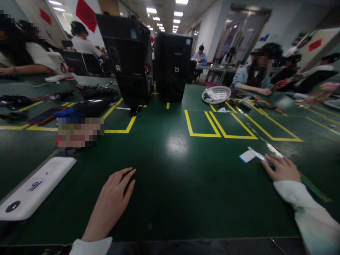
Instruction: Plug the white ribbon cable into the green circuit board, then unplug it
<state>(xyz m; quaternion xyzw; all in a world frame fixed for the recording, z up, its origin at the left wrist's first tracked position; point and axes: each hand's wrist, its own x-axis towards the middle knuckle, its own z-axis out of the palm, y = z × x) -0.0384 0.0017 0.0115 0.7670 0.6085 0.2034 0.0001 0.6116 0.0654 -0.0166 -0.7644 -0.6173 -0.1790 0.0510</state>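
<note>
My left hand (pixel 115 194) lies on the green table top with its fingers stretched out and a gap between thumb and index finger. It holds nothing. Over on the right, my right hand (pixel 284 169) is lowered to the table, its thumb and fingers closed at the end of a white flat ribbon cable (pixel 248 156) with a blue edge. The fingertips are partly hidden, so the exact grip is hard to see. Beside that hand, a long thin green strip (pixel 316 187) runs along the table, and a shiny piece (pixel 275 150) lies just beyond the fingers.
Two black computer towers (pixel 174 67) stand at the back. A white case marked 16 (pixel 34 187) lies at left, near a phone (pixel 46 115), cables (pixel 61 95) and a blurred-out item (pixel 79 132). A white basket (pixel 216 95) sits behind yellow tape outlines (pixel 204 135). Several people sit around.
</note>
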